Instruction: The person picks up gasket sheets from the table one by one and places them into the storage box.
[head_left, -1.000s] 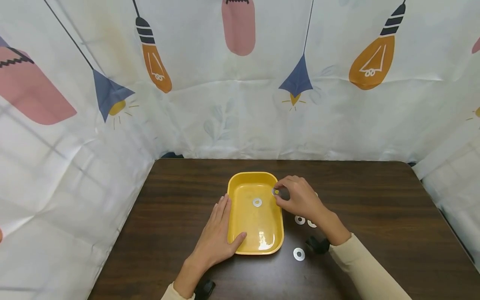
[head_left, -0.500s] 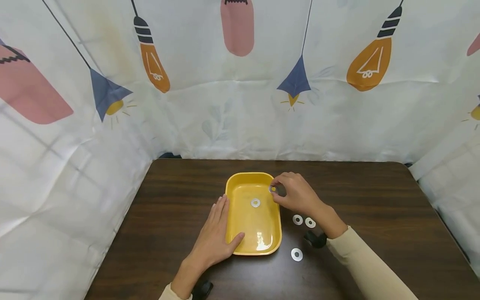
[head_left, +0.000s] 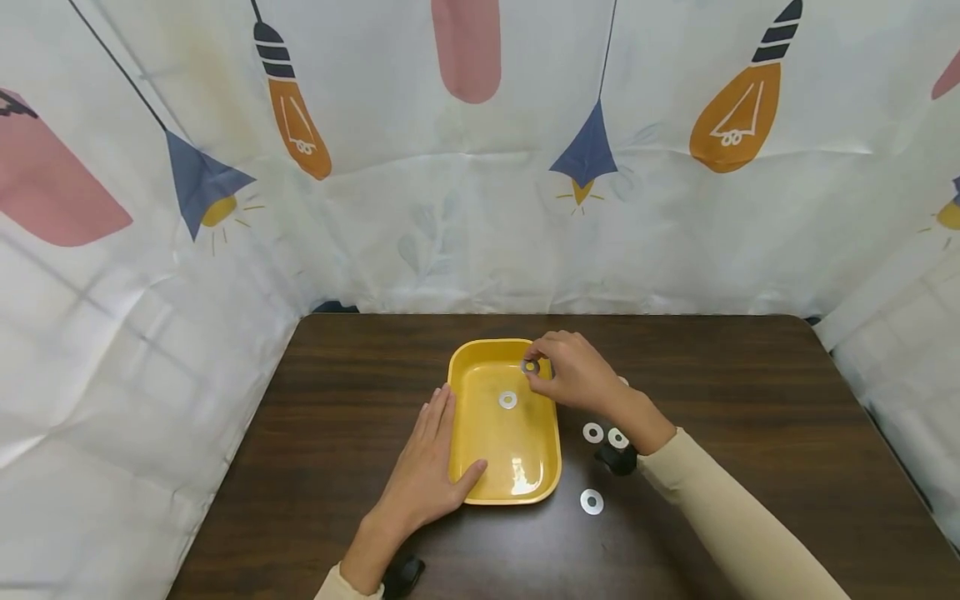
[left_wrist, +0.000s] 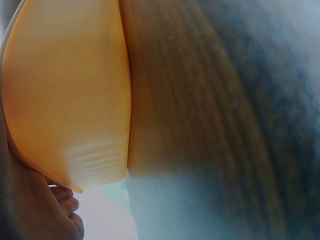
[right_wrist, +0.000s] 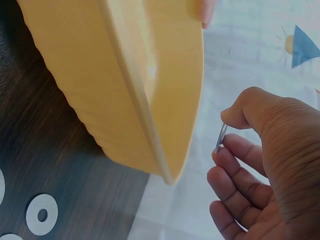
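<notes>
A yellow tray (head_left: 504, 467) stands on the dark wooden table, with one flat washer (head_left: 507, 400) lying on its floor. My left hand (head_left: 427, 467) rests along the tray's left side, fingers straight and thumb over the near left corner. Over the tray's far right part, my right hand (head_left: 577, 375) pinches another metal washer (head_left: 530, 367) between thumb and fingertips. The right wrist view shows that held washer (right_wrist: 221, 137) edge-on, above the tray's rim. In the left wrist view the tray's wall (left_wrist: 65, 90) fills the left half.
Right of the tray, several washers lie on the table: one washer (head_left: 592, 432), a second washer (head_left: 618, 438) by the black wrist camera (head_left: 617, 458), and a nearer washer (head_left: 592, 502). Another is partly hidden behind the right hand. A patterned white curtain (head_left: 480, 225) hangs behind the table.
My right hand has moved left with the pinched washer, from the tray's right rim to farther over its inside. The left hand stays at the tray's side.
</notes>
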